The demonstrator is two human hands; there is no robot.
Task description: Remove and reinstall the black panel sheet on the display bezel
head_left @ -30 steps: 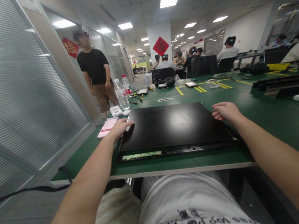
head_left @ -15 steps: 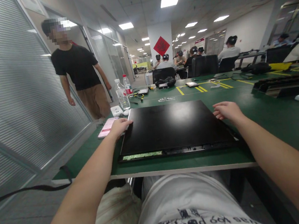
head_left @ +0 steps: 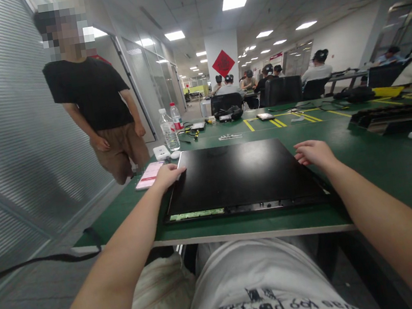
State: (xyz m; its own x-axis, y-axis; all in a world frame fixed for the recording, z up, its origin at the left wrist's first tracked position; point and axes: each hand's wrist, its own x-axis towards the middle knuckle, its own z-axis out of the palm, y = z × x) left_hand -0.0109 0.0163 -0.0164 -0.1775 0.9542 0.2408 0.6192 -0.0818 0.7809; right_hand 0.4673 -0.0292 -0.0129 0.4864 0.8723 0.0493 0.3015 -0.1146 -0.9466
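A black display panel [head_left: 236, 178] lies flat on the green tabletop before me, its screen side up. Along its near edge a green circuit strip [head_left: 197, 214] shows. My left hand [head_left: 169, 175] grips the panel's left edge, thumb on top and the other fingers partly hidden at the side. At the right edge, my right hand [head_left: 313, 154] has its fingers curled against the rim, with the thumb side uppermost. Just left of my left hand is a phone [head_left: 150, 176] with a lit pink-and-white screen.
Two bottles, a clear one [head_left: 169, 131] and a red-labelled one [head_left: 176, 117], stand beyond the panel near a white charger box [head_left: 161, 152]. Dark metal strips [head_left: 386, 117] lie to the right. A person in a black shirt [head_left: 92, 94] walks on the left; others sit behind.
The person in the black shirt has come closer along the glass wall. My hands and the panel have stayed practically where they were.
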